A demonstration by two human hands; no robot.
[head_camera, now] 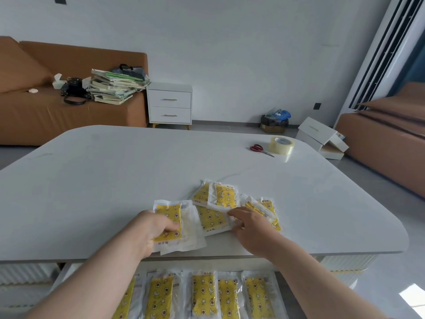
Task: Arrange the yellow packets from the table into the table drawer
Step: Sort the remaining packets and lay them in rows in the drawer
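While the left hand [151, 231] curled around a small stack [171, 217] of yellow packets by the table's near edge, thumb laid across the top one, the right hand [250, 229] pinched the crinkled clear border of a single packet [211, 218] just beside it. Each packet was a flat rectangle: a yellow printed insert sealed in a glossy, wrinkled transparent sleeve with white margins. Behind and to the right of the fingers a loose heap [222, 196] of the same packets lay overlapping and askew. Below the near edge the drawer [63, 276] stood open, holding a row of packets [204, 293] laid side by side, long edges touching. The table [138, 169] was smooth, white and faintly reflective, with rounded corners. Near its far right corner sat red-handled scissors [259, 148] beside a roll of clear tape [281, 145].
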